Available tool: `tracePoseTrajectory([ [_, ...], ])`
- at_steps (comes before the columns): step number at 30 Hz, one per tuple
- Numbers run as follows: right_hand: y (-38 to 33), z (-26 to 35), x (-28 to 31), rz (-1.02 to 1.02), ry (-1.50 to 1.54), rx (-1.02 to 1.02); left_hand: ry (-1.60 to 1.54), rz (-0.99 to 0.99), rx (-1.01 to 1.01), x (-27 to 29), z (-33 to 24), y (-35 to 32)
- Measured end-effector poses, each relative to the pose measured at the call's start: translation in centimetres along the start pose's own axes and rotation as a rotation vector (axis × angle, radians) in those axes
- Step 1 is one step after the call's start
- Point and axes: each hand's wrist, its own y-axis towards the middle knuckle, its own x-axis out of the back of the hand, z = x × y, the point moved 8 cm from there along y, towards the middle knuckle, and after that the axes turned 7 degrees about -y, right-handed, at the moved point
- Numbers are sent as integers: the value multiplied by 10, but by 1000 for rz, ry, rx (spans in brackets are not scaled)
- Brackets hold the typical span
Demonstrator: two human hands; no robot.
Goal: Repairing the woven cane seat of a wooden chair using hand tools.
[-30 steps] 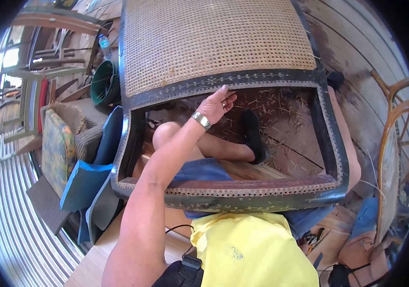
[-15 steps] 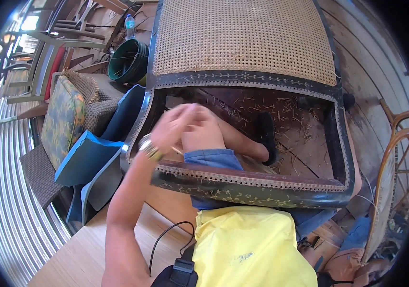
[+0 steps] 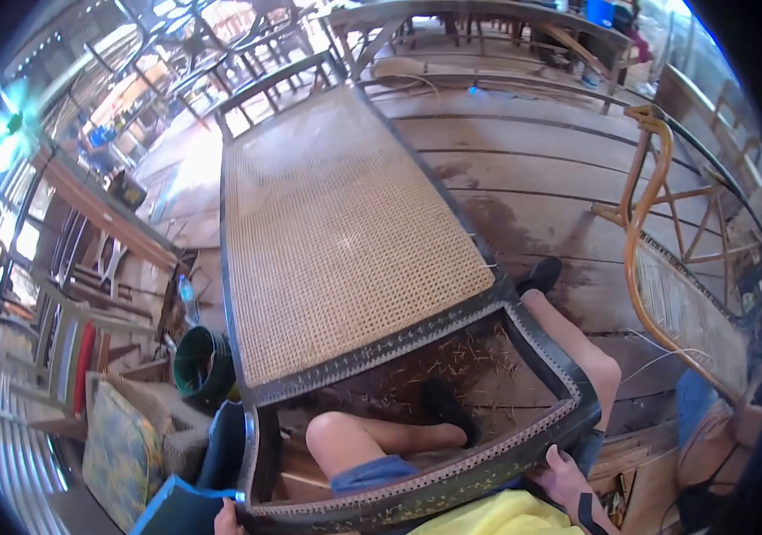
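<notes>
Black wood with a pale floral pattern is shown in the head view as the frame (image 3: 479, 477) of a long lounger, set on a plank floor (image 3: 506, 169). Its far part is filled by a woven cane panel (image 3: 345, 241); its near part is open and bordered by drilled holes. At the frame's near left corner, the left hand (image 3: 229, 519) is placed, partly cut off by the view's lower edge; whether its fingers are closed cannot be told. By the near right corner, the rail is touched by the thumb of the right hand (image 3: 563, 479); the fingers are hidden, so that grip cannot be told either. Within the opening, a bent knee (image 3: 332, 437) is seen. Beyond the left edge, a green bucket (image 3: 187, 361) is stood near a floral cushion (image 3: 118, 455).
</notes>
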Motion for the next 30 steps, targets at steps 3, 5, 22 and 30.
tracePoseTrajectory([
  [3, 13, 1, -8, 79, 135, 128, -429, -59, 233, -4, 22, 12],
  [5, 14, 2, -22, 95, 198, 159, 59, -11, -125, 0, 25, 19],
  [22, 15, 26, -38, 116, 225, 324, -411, -7, 114, -25, 69, 26],
  [30, 26, 22, -50, 79, 247, 352, -656, -37, 330, -20, 145, 63],
])
